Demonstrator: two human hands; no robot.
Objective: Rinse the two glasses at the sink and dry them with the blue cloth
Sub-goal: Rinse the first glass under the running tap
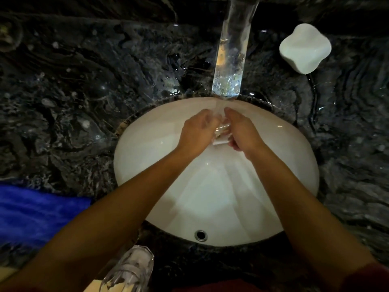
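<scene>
Rinsing step: left hand [197, 131] and right hand [242, 131] both gripping small clear glass [221, 133] between them, under faucet stream. Second clear glass [128, 270] near left elbow. Next: blue cloth [37, 213], left of left forearm.

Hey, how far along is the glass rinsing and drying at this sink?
Early. Nothing looks finished. In hand: the left hand and right hand hold a clear glass under the tap's stream over the white oval basin. Left: the second clear faceted glass on the near counter edge, and drying both; the blue cloth lies untouched.
</scene>
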